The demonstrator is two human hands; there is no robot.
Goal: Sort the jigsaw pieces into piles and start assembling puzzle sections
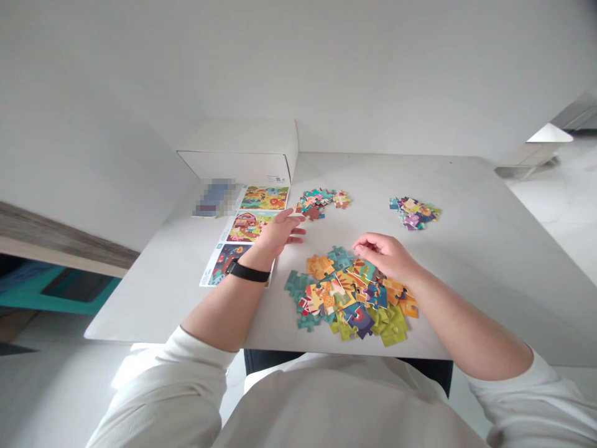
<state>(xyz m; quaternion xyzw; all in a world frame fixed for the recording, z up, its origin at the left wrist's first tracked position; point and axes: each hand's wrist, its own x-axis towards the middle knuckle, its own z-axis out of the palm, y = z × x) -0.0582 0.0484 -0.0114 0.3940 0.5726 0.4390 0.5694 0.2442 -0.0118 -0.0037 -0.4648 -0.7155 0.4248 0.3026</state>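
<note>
Resting on the far edge of the large heap of colourful cardboard jigsaw pieces (349,298) on the white table (471,261), the right hand (385,254) is curled, fingertips down. Whether it pinches a piece cannot be told. The left hand (280,231), beyond the heap's far-left corner, lies flat and spread, holding nothing. Judgement: the pieces are light, thin and stiff and slide easily, so they are best pinched by an edge.

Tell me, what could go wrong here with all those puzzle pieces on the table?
The big pile under the right hand lies close to the near edge of the table; the forearm could perhaps nudge pieces off. The left hand reaches toward a smaller pile; a careless sweep might mix the separate heaps. The left wrist also covers part of the picture sheet.
</note>
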